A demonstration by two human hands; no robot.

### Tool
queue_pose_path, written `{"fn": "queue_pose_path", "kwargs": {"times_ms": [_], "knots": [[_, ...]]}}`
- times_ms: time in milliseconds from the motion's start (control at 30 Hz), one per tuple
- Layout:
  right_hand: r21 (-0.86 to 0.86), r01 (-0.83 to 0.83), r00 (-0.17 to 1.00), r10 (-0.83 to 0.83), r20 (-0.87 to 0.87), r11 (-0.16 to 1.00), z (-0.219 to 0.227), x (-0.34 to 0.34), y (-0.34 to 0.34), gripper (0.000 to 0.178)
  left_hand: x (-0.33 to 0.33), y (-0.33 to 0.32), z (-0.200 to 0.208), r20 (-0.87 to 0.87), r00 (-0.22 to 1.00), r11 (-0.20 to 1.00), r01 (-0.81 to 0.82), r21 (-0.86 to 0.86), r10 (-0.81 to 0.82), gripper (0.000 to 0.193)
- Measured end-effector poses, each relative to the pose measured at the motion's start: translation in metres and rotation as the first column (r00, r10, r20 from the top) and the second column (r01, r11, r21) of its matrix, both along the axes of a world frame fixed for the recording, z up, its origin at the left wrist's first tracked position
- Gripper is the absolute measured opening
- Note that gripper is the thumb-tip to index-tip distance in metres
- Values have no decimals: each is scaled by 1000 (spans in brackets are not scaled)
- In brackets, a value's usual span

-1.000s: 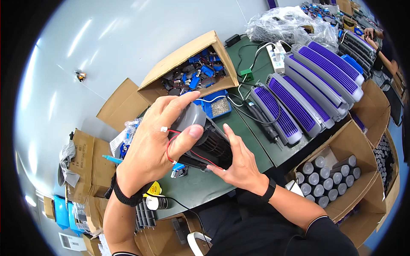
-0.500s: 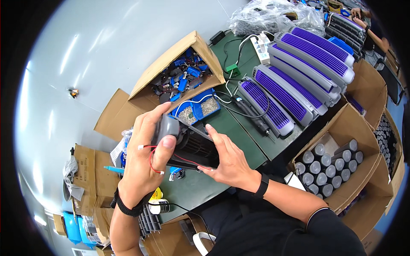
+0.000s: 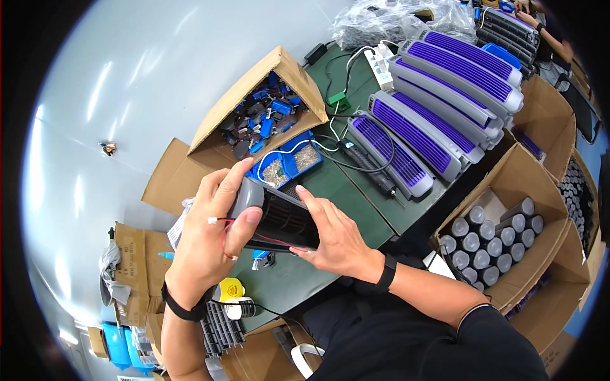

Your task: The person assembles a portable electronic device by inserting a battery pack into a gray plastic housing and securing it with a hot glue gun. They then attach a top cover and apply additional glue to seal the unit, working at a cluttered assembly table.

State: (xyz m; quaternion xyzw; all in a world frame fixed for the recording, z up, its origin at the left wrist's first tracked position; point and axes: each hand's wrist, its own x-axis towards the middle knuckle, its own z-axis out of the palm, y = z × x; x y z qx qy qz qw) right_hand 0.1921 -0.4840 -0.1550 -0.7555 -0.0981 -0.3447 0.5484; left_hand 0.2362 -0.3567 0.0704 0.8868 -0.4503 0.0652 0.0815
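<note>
Unit (image 3: 289,219) before bins (image 3: 287,164), hsgs (image 3: 416,133) R, cyls (image 3: 488,247) in box (image 3: 540,253)

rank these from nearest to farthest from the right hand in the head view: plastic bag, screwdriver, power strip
From the right hand:
1. Screwdriver: just beyond the hand, slightly to its right, on the green table.
2. Power strip: white, farther back, also slightly right.
3. Plastic bag: clear, behind the strip, near the picture's top edge.

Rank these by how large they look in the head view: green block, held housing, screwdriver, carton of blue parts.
1. Carton of blue parts
2. Held housing, partly covered and enlarged by nearness
3. Screwdriver
4. Green block
</note>
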Motion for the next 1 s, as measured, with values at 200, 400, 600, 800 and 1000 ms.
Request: {"fn": "queue_pose_path", "kwargs": {"times_ms": [200,400,600,800,1000], "knots": [[2,-39,999,39,19,999,3,1,-2,117,5,2,16,-105,994,999,-7,50,12,59],[-11,-36,999,36,-11,999,2,-1,-3,116,2,-2,5,1,1000,998,-17,65,17,55],[-26,-4,1000,5,16,1000,0,1,-1,117,5,-2,9,-90,995,999,34,26,-32,57],[-41,-14,1000,15,25,999,2,1,-3,118,14,5,-2,-84,985,987,145,-63,-150,58],[-57,-88,996,88,-11,994,6,4,-11,117,11,-1,19,-190,980,996,71,54,-60,60]]}}
